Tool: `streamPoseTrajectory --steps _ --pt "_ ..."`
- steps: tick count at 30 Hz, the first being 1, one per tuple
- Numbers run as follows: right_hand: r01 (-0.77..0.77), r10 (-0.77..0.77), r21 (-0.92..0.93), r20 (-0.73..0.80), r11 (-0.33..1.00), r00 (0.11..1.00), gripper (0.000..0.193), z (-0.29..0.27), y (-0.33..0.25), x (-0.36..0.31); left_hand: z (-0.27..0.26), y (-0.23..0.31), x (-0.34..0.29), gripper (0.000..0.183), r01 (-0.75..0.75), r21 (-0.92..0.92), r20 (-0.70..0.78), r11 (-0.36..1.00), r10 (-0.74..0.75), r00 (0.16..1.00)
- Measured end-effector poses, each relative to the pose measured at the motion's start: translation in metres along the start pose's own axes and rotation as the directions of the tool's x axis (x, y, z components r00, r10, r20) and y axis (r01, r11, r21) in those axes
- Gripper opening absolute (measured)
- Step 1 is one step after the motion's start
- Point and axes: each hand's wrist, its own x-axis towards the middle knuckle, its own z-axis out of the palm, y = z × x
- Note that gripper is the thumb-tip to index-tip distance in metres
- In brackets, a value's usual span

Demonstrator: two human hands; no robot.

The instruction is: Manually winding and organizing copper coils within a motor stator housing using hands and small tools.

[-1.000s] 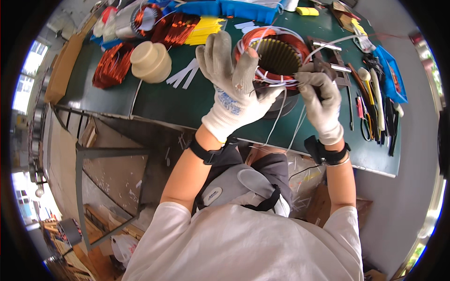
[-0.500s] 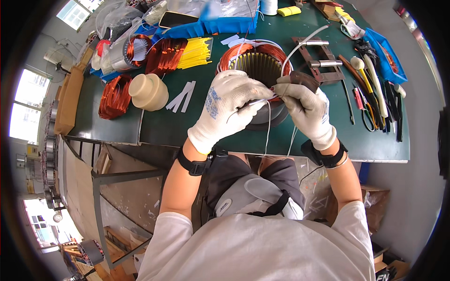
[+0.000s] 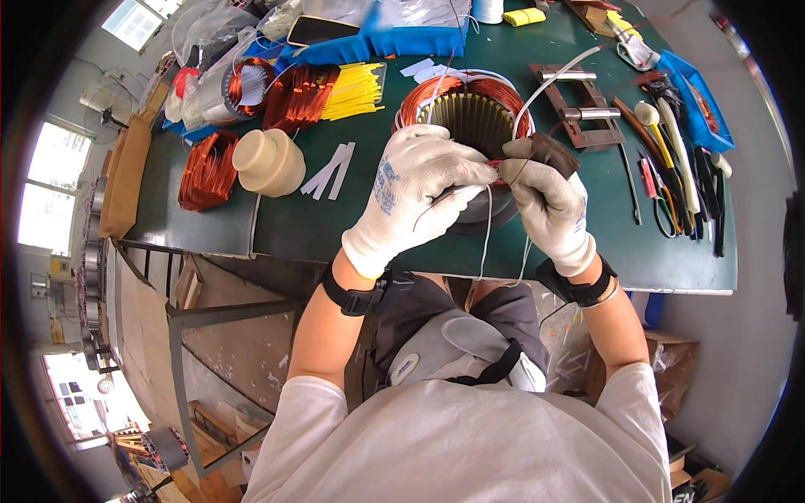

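Observation:
A motor stator (image 3: pixel 459 113) with orange-red copper windings and yellow slot liners stands on the green table, its near side partly hidden by my hands. My left hand (image 3: pixel 411 191), in a white knit glove, is closed with thumb and finger pinching a thin wire at the stator's near rim. Close beside it, my gloved right hand (image 3: pixel 551 205) is closed on a dark brown folded piece (image 3: pixel 553 156), whose material I cannot make out. The fingertips of both hands nearly meet. White lead cords (image 3: pixel 486 239) hang below them, and a white sleeve (image 3: pixel 558 77) rises from the winding.
Left of the stator sit a cream plastic former (image 3: pixel 270 163), copper coils (image 3: pixel 205 172), white strips (image 3: pixel 329 172) and yellow strips (image 3: pixel 352 90). Blue bins (image 3: pixel 415 42) line the back. On the right lie a metal fixture (image 3: pixel 579 113), scissors (image 3: pixel 664 210), a mallet (image 3: pixel 650 121) and sleeves.
The brown piece has tilted and shifted slightly right with my right fingers. My left hand keeps its pinch near the rim. The whole view has shifted a little.

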Motion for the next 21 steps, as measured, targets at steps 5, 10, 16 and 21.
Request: streamPoseTrajectory --steps 5,10,16,21 --pt "0.065 -0.064 0.039 -0.027 0.997 0.998 0.02 0.001 0.012 0.0 -0.001 -0.003 -0.001 0.013 -0.028 0.014 0.019 1.0 0.028 0.999" --pt "0.024 -0.023 -0.009 0.074 1.0 0.997 0.029 -0.01 0.002 0.004 -0.004 -0.003 -0.001 0.014 -0.032 0.011 0.061 0.999 0.031 0.998" --pt "-0.27 0.27 0.013 -0.026 0.963 0.962 0.026 -0.018 -0.046 0.012 -0.004 -0.002 0.001 0.016 -0.021 0.006 0.087 1.0 0.021 0.996" --pt "-0.226 0.227 0.089 -0.004 0.97 0.974 0.016 -0.011 -0.06 0.022 -0.003 0.002 0.002 0.017 0.025 -0.034 0.041 0.999 -0.023 0.999"
